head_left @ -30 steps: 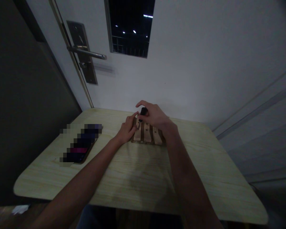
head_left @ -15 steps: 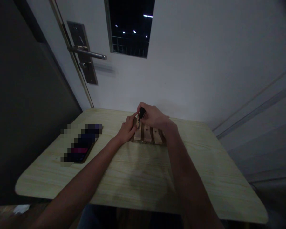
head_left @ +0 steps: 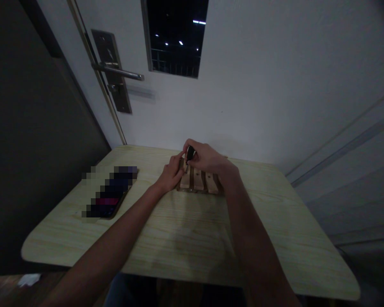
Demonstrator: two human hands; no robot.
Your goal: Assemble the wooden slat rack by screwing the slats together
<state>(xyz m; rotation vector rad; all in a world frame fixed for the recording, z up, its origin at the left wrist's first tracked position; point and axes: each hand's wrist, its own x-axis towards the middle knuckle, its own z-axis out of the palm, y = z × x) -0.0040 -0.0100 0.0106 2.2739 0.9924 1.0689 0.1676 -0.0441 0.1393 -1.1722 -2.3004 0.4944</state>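
Observation:
A small wooden slatted block (head_left: 199, 181) with dark holes in its slats lies on the far middle of the pale wooden table (head_left: 192, 230). My left hand (head_left: 171, 174) rests against the block's left end, fingers curled on it. My right hand (head_left: 203, 157) hovers over the block's top, fingers pinched round a small black-handled tool (head_left: 189, 153) whose thin tip points down at the left slat.
A dark phone-like object (head_left: 110, 194), blurred out, lies on the table's left side. Behind the table stands a white door with a metal lever handle (head_left: 118, 72) and a dark window (head_left: 176, 36). A white wall runs to the right.
My right hand's fingers, spread a second ago, have closed round the black tool and dropped slightly toward the block. The left hand has stayed on the block's left end.

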